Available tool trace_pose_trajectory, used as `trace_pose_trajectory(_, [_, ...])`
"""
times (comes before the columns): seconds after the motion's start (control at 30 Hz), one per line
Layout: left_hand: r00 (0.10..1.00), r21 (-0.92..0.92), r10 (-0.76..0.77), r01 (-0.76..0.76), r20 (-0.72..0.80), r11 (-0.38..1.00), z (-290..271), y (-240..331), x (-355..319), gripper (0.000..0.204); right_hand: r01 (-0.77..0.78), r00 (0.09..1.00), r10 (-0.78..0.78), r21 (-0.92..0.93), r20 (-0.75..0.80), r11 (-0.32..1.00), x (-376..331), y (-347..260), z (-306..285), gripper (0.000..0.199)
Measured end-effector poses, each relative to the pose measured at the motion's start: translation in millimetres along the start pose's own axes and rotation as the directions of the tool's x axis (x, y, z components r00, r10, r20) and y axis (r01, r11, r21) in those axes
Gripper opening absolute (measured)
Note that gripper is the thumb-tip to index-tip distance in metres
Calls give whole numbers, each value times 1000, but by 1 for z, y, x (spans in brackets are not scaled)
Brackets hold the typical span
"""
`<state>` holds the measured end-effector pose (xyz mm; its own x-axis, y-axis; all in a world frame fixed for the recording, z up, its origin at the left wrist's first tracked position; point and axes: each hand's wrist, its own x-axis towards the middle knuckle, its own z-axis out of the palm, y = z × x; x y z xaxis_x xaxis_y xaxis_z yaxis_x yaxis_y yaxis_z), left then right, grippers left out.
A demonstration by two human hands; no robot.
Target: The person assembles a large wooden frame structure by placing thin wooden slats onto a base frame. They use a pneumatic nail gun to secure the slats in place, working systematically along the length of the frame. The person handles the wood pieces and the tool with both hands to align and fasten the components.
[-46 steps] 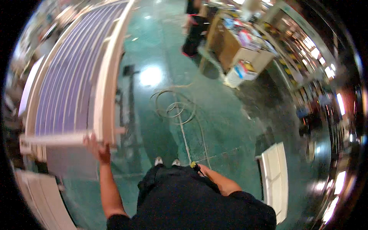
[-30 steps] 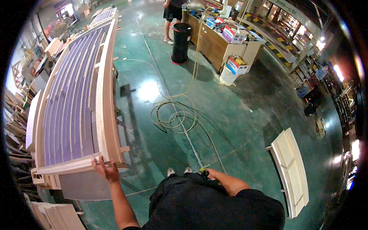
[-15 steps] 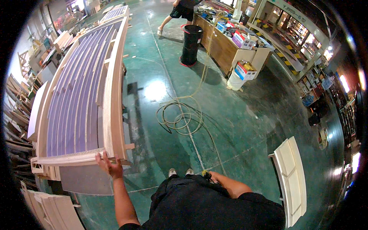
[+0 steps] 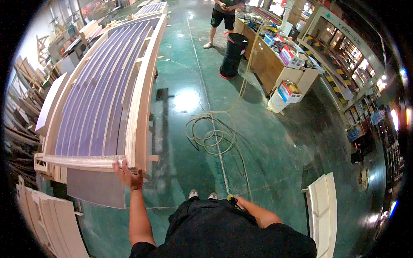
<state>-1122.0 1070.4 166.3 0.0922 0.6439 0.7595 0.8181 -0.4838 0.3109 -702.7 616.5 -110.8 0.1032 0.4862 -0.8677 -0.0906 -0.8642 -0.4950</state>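
A long pale wooden frame (image 4: 144,88) stretches away on my left, raised off the floor. Inside it lie purple-grey panels (image 4: 95,96) divided by several thin light strips. At the frame's near right corner, my left hand (image 4: 129,176) rests its stretched fingers against the end edge, thumb apart. My right hand (image 4: 241,203) is at my waist, closed on a small yellow-green and black tool (image 4: 232,199). My body hides most of that tool, so its kind is unclear.
A coiled air hose (image 4: 211,134) lies ahead on the green floor. Beyond stand a black bin (image 4: 232,56), a cluttered workbench (image 4: 264,53) and another person (image 4: 222,19). A pale panelled board (image 4: 323,215) is at right; stacked boards (image 4: 53,219) lean at left.
The view has shifted, so the frame's near end appears higher. My left hand has slid slightly closer to the corner. The person at the back now stands with hands together.
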Motion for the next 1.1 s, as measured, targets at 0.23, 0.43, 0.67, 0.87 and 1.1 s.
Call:
trace_pose_trajectory(0.23, [997, -2, -76, 76, 33, 997, 0, 10, 5, 66, 1, 999, 1, -73, 35, 997, 13, 12, -16, 59])
trace_pose_trajectory(0.43, [998, 55, -47, 44, 50, 998, -6, 6, 6, 67, 55, 997, -57, 39, 44, 998, -54, -49, 9, 26])
trace_pose_trajectory(0.67, [998, 28, -37, 35, 50, 999, -6, 9, 6, 72, 202, 979, -190, -259, 74, 945, -64, -48, 2, 46])
trace_pose_trajectory(0.87, [999, -5, -40, 40, 26, 999, -10, 19, 11, 76, 55, 995, -80, -319, -67, 946, -51, -39, 0, 49])
trace_pose_trajectory(1.1, [998, -41, -63, 64, 22, 997, -8, 17, 9, 74, -72, 995, 66, -74, -72, 995, -24, -17, -8, 34])
